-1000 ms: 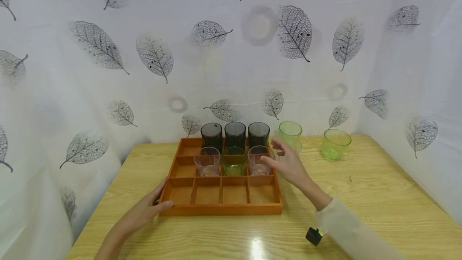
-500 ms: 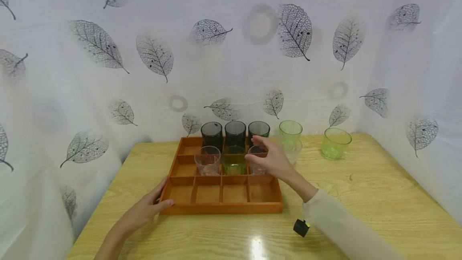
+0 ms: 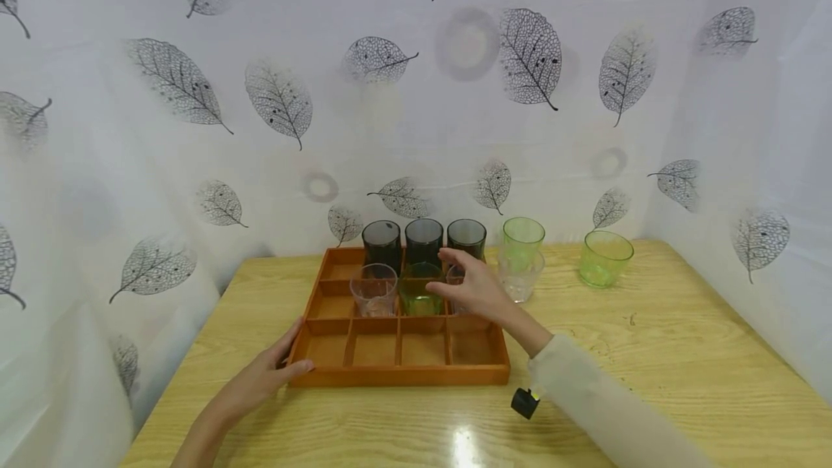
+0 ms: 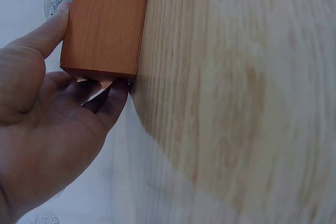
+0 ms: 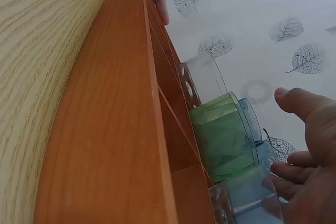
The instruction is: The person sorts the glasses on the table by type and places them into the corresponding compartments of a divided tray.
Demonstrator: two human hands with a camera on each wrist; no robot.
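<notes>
A brown wooden divided tray (image 3: 398, 378) lies on the table. My left hand (image 3: 256, 375) holds its front left corner, thumb over the top edge and fingers against the side. Above the tray's right part is my right hand (image 3: 479, 289), fingers spread and bent, thumb apart, nothing between them. Its fingertips overlap the green glass (image 3: 419, 303) in the head view; the right wrist view shows them just past that glass's rim. A clear glass (image 3: 373, 296) stands left of the green one. Another clear glass (image 3: 458, 304), right of it, is partly hidden behind my right hand.
Three dark grey glasses (image 3: 424, 240) stand in the tray's back row. Right of the tray are a tall green glass (image 3: 523, 235), a clear glass (image 3: 520, 284) and a wide green glass (image 3: 606, 260). A leaf-print curtain (image 3: 390, 121) hangs behind the table (image 3: 650, 367).
My right hand has moved left, from beside the right clear glass across it to the green glass. The clear glass outside the tray has come into fuller view. My left hand stays put.
</notes>
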